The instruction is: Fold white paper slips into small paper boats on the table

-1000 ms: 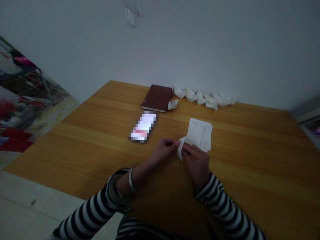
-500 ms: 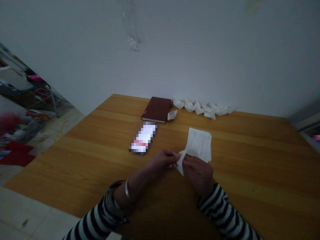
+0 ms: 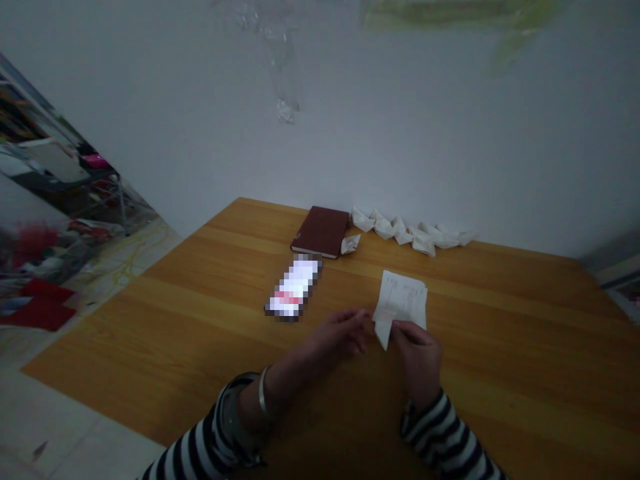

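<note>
My right hand point(image 3: 419, 357) pinches a small folded white paper point(image 3: 384, 329) at its right side, above the wooden table. Just left of that paper is my left hand point(image 3: 343, 335), its fingers curved and apart, with nothing seen between them. Behind the folded piece lie printed white sheets point(image 3: 404, 297), partly hidden by it. A phone point(image 3: 294, 288) with a lit, pixelated screen rests to the left of the sheets.
Toward the back of the table point(image 3: 200, 293) lies a dark red notebook point(image 3: 323, 230), with one folded paper point(image 3: 351, 244) against its right edge. Several folded white papers point(image 3: 400, 230) form a row along the wall. Cluttered items stand on the floor at the left.
My left hand has let go of the folded paper and sits slightly apart from it. My right hand still holds the paper, which has turned. The camera view has shifted, so the table appears lower.
</note>
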`<state>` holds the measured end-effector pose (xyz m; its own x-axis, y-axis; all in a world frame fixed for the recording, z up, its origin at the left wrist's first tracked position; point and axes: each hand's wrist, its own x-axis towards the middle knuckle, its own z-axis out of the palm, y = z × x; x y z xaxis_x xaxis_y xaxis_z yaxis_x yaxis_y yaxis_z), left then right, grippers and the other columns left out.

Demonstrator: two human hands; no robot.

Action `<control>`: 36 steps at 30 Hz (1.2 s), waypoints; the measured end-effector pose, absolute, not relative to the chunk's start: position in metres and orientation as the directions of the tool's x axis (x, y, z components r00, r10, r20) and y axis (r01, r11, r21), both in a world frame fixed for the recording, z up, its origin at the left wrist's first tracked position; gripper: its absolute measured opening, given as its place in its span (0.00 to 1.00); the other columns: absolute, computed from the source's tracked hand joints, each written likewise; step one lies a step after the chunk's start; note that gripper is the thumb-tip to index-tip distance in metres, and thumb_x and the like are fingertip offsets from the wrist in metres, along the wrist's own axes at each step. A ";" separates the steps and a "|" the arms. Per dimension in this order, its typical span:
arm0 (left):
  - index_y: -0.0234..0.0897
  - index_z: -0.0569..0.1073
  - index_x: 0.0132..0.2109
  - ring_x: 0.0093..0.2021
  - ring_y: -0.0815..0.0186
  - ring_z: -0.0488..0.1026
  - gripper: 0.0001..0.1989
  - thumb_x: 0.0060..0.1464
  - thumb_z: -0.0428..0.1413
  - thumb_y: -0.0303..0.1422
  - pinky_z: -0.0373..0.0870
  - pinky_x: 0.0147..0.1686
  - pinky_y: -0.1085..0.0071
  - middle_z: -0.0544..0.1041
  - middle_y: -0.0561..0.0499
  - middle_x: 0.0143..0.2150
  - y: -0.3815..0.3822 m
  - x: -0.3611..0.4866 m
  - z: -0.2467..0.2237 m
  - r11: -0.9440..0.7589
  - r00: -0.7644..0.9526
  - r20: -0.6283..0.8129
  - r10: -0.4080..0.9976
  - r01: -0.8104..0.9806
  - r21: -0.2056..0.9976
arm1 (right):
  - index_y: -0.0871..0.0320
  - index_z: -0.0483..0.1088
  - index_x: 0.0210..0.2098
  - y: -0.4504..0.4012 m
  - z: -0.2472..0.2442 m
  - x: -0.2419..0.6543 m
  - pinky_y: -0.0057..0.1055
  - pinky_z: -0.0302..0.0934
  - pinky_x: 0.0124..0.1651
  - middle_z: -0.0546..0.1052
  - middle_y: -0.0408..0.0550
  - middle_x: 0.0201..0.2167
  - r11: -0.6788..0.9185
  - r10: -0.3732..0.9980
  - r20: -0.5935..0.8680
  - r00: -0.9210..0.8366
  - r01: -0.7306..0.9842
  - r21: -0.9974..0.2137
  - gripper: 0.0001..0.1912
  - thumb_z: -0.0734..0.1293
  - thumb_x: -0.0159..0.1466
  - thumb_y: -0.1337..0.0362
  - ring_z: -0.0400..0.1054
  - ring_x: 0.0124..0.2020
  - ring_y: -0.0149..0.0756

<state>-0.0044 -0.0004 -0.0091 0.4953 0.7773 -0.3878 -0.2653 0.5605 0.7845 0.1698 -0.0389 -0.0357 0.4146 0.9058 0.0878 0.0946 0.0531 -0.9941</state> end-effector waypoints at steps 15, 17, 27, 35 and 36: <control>0.34 0.72 0.43 0.25 0.70 0.68 0.19 0.52 0.59 0.44 0.66 0.25 0.73 0.72 0.52 0.32 0.008 -0.020 -0.014 0.304 0.180 -0.284 0.942 -0.095 0.948 | 0.58 0.80 0.26 0.160 -0.002 0.147 0.37 0.69 0.39 0.83 0.50 0.29 0.239 0.920 0.353 0.169 0.471 -0.849 0.08 0.68 0.55 0.62 0.76 0.31 0.42; 0.34 0.72 0.43 0.27 0.69 0.68 0.17 0.53 0.59 0.43 0.66 0.26 0.73 0.71 0.51 0.33 0.008 -0.021 -0.013 0.293 0.175 -0.274 0.946 -0.093 0.952 | 0.59 0.80 0.26 0.169 -0.007 0.147 0.37 0.68 0.40 0.83 0.50 0.29 0.244 0.924 0.356 0.138 0.504 -0.828 0.09 0.68 0.55 0.62 0.76 0.31 0.42; 0.33 0.70 0.46 0.30 0.67 0.68 0.14 0.55 0.56 0.38 0.69 0.28 0.72 0.71 0.49 0.35 0.008 -0.021 -0.008 0.346 0.219 -0.320 0.922 -0.092 0.934 | 0.59 0.80 0.29 0.188 -0.017 0.141 0.36 0.68 0.38 0.83 0.50 0.29 0.270 0.943 0.332 0.003 0.575 -0.772 0.09 0.68 0.57 0.62 0.77 0.30 0.41; 0.34 0.71 0.46 0.32 0.66 0.69 0.15 0.54 0.58 0.39 0.68 0.29 0.72 0.71 0.48 0.36 0.007 -0.021 -0.009 0.402 0.225 -0.370 0.901 -0.114 0.909 | 0.58 0.81 0.28 0.205 -0.017 0.134 0.37 0.69 0.40 0.83 0.50 0.29 0.293 0.951 0.288 -0.109 0.607 -0.738 0.07 0.69 0.56 0.66 0.78 0.30 0.42; 0.34 0.71 0.46 0.32 0.66 0.69 0.15 0.54 0.58 0.38 0.68 0.29 0.72 0.72 0.48 0.37 0.007 -0.021 -0.009 0.404 0.233 -0.370 0.899 -0.116 0.907 | 0.58 0.81 0.28 0.207 -0.018 0.134 0.37 0.69 0.40 0.83 0.51 0.29 0.292 0.953 0.280 -0.117 0.608 -0.738 0.06 0.69 0.56 0.67 0.78 0.30 0.42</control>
